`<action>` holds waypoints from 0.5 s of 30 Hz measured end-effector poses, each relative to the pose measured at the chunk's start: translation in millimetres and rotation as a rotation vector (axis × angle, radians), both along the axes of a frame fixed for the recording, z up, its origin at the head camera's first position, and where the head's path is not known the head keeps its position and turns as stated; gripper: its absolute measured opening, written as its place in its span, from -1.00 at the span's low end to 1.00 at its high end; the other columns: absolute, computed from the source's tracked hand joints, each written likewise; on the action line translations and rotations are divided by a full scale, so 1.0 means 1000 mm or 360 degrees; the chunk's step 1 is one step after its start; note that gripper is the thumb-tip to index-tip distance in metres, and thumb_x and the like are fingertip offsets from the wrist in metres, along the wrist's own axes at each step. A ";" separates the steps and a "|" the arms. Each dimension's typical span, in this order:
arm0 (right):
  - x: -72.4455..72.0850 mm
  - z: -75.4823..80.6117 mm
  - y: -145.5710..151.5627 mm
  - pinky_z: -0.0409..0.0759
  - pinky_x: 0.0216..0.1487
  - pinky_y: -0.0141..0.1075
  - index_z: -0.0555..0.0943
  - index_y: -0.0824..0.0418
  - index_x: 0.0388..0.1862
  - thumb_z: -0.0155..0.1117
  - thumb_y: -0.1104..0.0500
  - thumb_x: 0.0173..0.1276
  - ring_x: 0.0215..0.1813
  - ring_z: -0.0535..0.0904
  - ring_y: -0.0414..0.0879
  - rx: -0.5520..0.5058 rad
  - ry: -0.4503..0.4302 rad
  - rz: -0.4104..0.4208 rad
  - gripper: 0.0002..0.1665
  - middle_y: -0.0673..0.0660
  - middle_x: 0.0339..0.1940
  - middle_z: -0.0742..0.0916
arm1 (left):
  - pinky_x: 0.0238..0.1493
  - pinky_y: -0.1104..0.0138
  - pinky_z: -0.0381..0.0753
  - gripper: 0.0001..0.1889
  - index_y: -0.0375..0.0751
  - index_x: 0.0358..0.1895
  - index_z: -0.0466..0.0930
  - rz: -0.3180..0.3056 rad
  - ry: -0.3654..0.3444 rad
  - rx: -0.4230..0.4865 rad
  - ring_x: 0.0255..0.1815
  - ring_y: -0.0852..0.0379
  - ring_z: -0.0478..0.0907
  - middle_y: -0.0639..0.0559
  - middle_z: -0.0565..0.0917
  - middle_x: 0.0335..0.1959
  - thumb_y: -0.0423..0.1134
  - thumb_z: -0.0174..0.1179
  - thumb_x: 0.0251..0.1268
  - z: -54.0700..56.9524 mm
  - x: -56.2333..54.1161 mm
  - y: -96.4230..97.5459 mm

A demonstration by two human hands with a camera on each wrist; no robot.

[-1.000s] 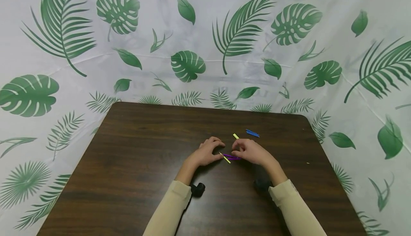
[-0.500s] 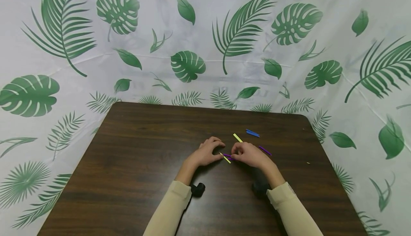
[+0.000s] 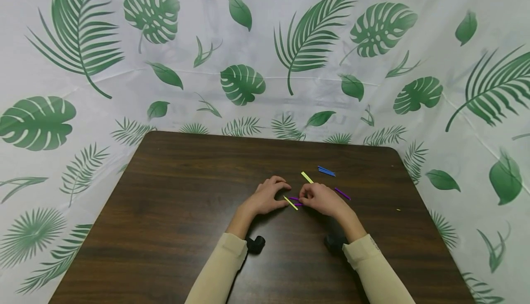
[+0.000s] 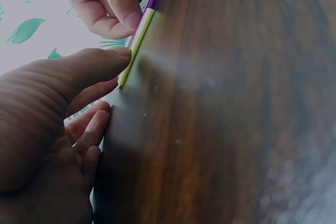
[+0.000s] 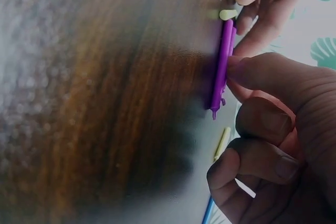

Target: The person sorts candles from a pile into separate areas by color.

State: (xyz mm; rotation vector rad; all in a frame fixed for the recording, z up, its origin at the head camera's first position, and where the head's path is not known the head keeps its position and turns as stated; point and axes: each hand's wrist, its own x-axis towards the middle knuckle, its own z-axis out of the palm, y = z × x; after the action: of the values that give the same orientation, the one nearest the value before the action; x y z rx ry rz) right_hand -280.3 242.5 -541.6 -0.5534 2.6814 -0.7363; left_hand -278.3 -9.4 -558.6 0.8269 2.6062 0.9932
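My left hand (image 3: pixel 266 197) rests low at the table with thumb and fingers apart. Its thumb tip touches a thin yellow stick (image 4: pixel 139 43) lying slantwise on the wood. Opposite, my right hand (image 3: pixel 325 198) has its fingers curled, and its thumb and index finger pinch a purple stick (image 5: pixel 221 66) with a narrow nub at its end. A second purple stick (image 5: pixel 233 35) lies close behind, partly hidden. In the head view, the left ends of these purple sticks (image 3: pixel 299 204) meet the yellow stick, while the right hand covers the rest.
Beyond the right hand lie yellow sticks (image 3: pixel 306 177) and several blue sticks (image 3: pixel 326 171) side by side. Another purple stick (image 3: pixel 342 193) is right of that hand. A tiny yellow bit (image 3: pixel 398 209) lies farther right on the dark wooden table (image 3: pixel 178 193). A leaf-print curtain (image 3: pixel 265 42) hangs behind.
My right hand has shifted slightly left along the purple sticks, covering more of them. A loose purple stick now shows to its right. The left hand has stayed nearly still.
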 end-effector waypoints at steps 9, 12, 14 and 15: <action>-0.002 -0.001 0.000 0.44 -0.41 -0.26 0.72 0.03 -0.21 0.40 0.11 0.52 -0.51 0.48 -0.16 0.0003 -0.0018 -0.0009 -0.94 -0.05 -0.54 0.62 | 0.57 -0.21 0.27 -0.50 0.01 0.46 0.59 0.0005 0.0002 -0.0019 0.60 -0.14 0.33 -0.05 0.40 0.57 0.00 0.35 0.55 -0.001 0.000 0.001; -0.003 -0.001 0.001 0.44 -0.41 -0.26 0.72 0.03 -0.21 0.40 0.10 0.53 -0.51 0.48 -0.16 0.0004 -0.0019 -0.0009 -0.93 -0.05 -0.53 0.62 | 0.58 -0.21 0.27 -0.50 0.02 0.46 0.58 0.0009 -0.0002 -0.0026 0.60 -0.14 0.33 -0.05 0.39 0.57 -0.01 0.35 0.55 -0.001 0.000 0.001; -0.003 0.001 0.002 0.45 -0.41 -0.26 0.72 0.04 -0.20 0.39 0.09 0.53 -0.52 0.48 -0.16 -0.0007 -0.0018 -0.0008 -0.93 -0.05 -0.53 0.62 | 0.57 -0.21 0.28 -0.50 0.04 0.45 0.59 0.0015 0.0006 -0.0038 0.58 -0.13 0.34 -0.05 0.40 0.56 -0.01 0.36 0.54 0.000 0.000 0.001; -0.003 0.002 0.004 0.45 -0.41 -0.27 0.72 0.03 -0.20 0.39 0.09 0.53 -0.52 0.48 -0.16 -0.0013 -0.0018 -0.0015 -0.92 -0.05 -0.53 0.61 | 0.56 -0.20 0.29 -0.50 0.04 0.45 0.59 0.0018 0.0013 -0.0042 0.58 -0.13 0.35 -0.05 0.41 0.55 -0.01 0.36 0.54 0.000 0.001 0.002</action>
State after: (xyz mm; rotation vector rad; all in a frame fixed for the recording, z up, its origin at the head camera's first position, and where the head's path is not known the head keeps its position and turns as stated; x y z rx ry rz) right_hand -283.2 246.0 -540.1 -0.5376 2.6735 -0.7508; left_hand -277.6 -7.8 -558.4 0.8124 2.6280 0.9579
